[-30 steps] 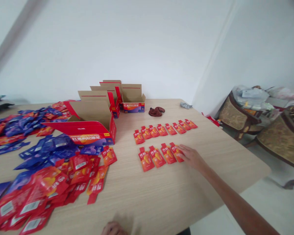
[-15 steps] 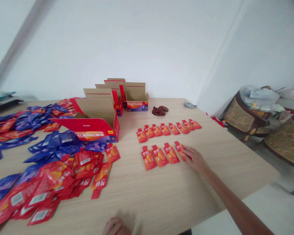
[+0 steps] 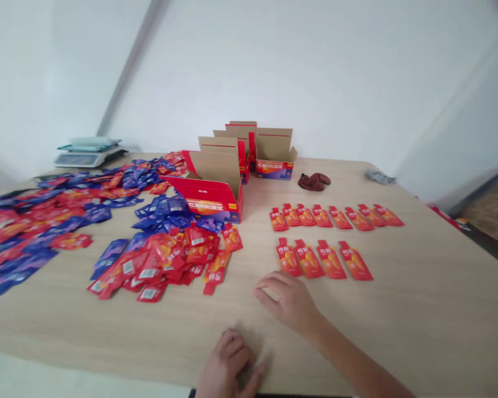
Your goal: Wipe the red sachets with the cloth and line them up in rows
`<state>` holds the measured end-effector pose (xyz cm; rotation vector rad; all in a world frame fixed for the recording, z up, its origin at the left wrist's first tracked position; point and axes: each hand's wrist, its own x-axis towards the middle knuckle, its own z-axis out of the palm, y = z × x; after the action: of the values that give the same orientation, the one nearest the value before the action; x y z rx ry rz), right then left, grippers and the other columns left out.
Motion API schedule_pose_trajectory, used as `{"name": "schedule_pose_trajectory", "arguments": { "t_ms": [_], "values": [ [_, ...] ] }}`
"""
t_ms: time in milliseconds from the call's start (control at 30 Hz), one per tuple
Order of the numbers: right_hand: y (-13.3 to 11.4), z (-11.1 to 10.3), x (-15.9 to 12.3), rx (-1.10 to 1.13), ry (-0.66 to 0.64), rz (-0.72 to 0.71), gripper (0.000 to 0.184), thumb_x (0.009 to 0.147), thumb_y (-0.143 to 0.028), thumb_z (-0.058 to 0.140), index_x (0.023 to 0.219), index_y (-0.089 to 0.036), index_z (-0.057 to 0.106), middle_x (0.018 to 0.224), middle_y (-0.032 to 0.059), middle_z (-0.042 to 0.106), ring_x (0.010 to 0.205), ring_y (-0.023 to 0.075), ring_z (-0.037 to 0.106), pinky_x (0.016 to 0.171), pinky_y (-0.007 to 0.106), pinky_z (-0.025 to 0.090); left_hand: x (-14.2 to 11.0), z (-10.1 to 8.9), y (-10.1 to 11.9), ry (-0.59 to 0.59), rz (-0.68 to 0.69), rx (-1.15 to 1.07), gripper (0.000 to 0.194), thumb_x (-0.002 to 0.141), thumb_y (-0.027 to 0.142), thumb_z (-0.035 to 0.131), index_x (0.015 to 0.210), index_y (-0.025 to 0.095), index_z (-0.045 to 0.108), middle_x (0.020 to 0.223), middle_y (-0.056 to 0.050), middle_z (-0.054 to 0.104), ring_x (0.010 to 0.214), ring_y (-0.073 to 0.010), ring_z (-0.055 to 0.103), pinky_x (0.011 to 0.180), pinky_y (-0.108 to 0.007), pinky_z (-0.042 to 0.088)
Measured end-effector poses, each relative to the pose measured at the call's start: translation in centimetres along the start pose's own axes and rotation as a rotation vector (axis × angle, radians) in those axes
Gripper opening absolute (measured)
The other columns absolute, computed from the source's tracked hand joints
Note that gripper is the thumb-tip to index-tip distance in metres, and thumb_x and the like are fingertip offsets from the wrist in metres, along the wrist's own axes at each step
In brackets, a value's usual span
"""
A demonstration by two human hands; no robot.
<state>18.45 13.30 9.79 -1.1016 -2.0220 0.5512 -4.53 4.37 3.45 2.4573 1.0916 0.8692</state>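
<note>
My right hand (image 3: 288, 301) hovers over the table, fingers loosely bent and thumb apart, with nothing in it. Just beyond it lies a short row of flat red spouted pouches (image 3: 330, 262), set side by side. A longer row of similar red pouches (image 3: 338, 218) lies behind that one. My left hand (image 3: 228, 365) rests near the table's front edge, loosely curled with the thumb apart and holding nothing. Left of my right hand is a loose pile of red pouches (image 3: 166, 257), with blue pouches (image 3: 164, 213) heaped behind it.
An open red carton (image 3: 209, 205) stands behind the piles, with more open cartons (image 3: 274, 168) beyond. A brown cloth (image 3: 314, 181) and a crumpled grey item (image 3: 379, 176) lie at the back. Mixed pouches (image 3: 62, 207) spread across the left, before a scale (image 3: 81, 159).
My right hand has let go of the last pouch in the near row and moved left toward the red pile. The view has turned left, and more of my left hand shows.
</note>
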Motion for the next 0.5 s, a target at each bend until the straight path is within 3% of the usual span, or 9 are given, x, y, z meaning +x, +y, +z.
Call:
{"name": "schedule_pose_trajectory", "arguments": {
  "t_ms": [100,167,300,400,500],
  "values": [
    [-1.8,5.2,3.6,-0.012,-0.036,-0.064,0.028,0.105,-0.046,0.06,0.127,-0.034,0.071,0.124,0.0064,0.073,0.118,0.027,0.066,0.106,0.047,0.052,-0.1,-0.1,0.5,0.013,-0.049,-0.054,0.02,0.098,0.028,0.064,0.079,0.022,0.06,0.076,-0.005,0.065,0.084,-0.0234,0.067,0.074,-0.037,0.059],
    [-1.4,8.1,5.7,-0.046,0.004,0.006,0.035,0.104,-0.052,0.059,0.129,-0.029,0.067,0.127,0.0106,0.071,0.121,0.0304,0.063,0.108,0.05,0.05,-0.3,-0.1,0.6,0.031,-0.061,-0.082,0.02,0.099,0.029,0.062,0.08,0.022,0.061,0.076,-0.005,0.064,0.084,-0.024,0.067,0.074,-0.037,0.058],
    [0.6,12.8,8.1,-0.096,0.012,0.294,0.048,0.102,-0.064,0.055,0.126,-0.023,0.061,0.103,0.0119,0.075,0.093,0.0304,0.071,0.084,0.042,0.055,-0.6,0.1,0.3,0.061,-0.049,-0.133,0.017,0.097,0.027,0.063,0.08,0.022,0.062,0.078,-0.006,0.066,0.084,-0.0241,0.067,0.074,-0.037,0.058],
    [1.9,14.6,9.3,-0.095,0.074,0.381,0.045,0.103,-0.065,0.052,0.12,-0.024,0.058,0.096,0.0097,0.075,0.085,0.0283,0.072,0.076,0.036,0.053,-0.9,0.4,-0.2,0.077,-0.041,-0.153,0.015,0.095,0.025,0.064,0.08,0.021,0.061,0.079,-0.006,0.068,0.085,-0.0235,0.066,0.074,-0.037,0.057],
    [3.1,14.5,10.9,-0.137,0.201,0.377,0.036,0.106,-0.056,0.048,0.116,-0.023,0.055,0.108,0.0108,0.071,0.099,0.0264,0.069,0.087,0.036,0.053,-1.3,1.2,-0.9,0.09,-0.008,-0.146,0.014,0.093,0.028,0.065,0.081,0.021,0.061,0.079,-0.006,0.068,0.086,-0.0236,0.065,0.076,-0.036,0.056]
  ]
}}
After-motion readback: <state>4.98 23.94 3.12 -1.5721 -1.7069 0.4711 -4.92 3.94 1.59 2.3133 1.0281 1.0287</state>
